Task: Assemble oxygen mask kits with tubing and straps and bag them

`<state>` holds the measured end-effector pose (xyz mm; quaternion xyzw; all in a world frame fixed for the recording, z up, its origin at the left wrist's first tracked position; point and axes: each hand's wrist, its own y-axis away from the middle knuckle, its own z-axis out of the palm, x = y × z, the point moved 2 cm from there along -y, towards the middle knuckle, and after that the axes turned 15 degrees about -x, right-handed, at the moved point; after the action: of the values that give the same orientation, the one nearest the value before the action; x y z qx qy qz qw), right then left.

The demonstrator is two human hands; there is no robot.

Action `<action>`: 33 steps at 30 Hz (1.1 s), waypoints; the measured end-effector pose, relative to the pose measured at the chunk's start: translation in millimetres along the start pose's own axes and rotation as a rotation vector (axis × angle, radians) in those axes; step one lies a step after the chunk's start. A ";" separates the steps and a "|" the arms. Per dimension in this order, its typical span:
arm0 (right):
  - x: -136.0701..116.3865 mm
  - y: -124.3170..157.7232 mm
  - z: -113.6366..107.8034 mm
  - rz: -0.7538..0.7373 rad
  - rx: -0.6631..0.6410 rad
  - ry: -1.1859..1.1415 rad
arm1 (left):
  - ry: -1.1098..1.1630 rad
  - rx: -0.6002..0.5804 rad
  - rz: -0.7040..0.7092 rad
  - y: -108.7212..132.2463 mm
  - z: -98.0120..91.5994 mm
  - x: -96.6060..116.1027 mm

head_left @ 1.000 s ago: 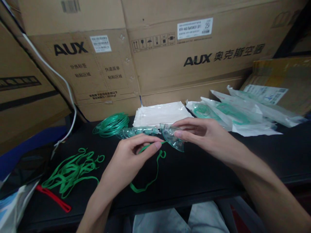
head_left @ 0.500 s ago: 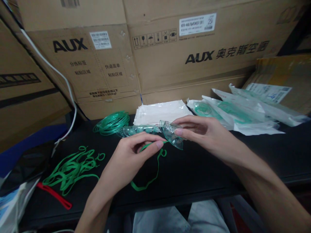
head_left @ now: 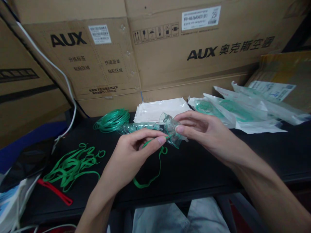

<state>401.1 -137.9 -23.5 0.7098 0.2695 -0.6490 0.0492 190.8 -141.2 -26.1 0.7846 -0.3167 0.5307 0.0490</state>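
Between thumb and fingers my left hand pinches a green elastic strap, whose loose length hangs in a curve over the black tabletop. The strap's tip reaches the edge of a clear greenish oxygen mask. My right hand grips that mask by its side, holding it tilted above the table. Just behind my hands lie more clear masks in a row. Left of them is a coil of green tubing. A tangled heap of green straps lies to the left of my left forearm.
White flat packets are stacked at the back. Sealed pouches with green contents lie at the right. Large cardboard boxes wall off the rear. A red strip-like tool and a black pouch are at the left.
The mask has turned in my right hand, showing more of its inside. My left hand has shifted slightly right, bringing the strap's tip against the mask's edge.
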 end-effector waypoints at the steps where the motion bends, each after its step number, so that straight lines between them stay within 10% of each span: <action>1: -0.1 -0.3 0.6 0.002 0.001 -0.001 | 0.000 0.003 0.001 0.0 0.1 0.7; 22: 1.0 -1.2 13.7 -0.123 0.053 0.146 | -0.132 0.074 0.029 0.2 -0.7 2.6; 33: -15.7 7.7 23.8 -0.388 0.087 0.830 | -0.214 0.031 0.025 -1.8 2.6 1.4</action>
<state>383.1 -159.5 -14.4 0.8476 0.3668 -0.3175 -0.2150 194.2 -141.5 -25.6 0.8334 -0.3216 0.4496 -0.0038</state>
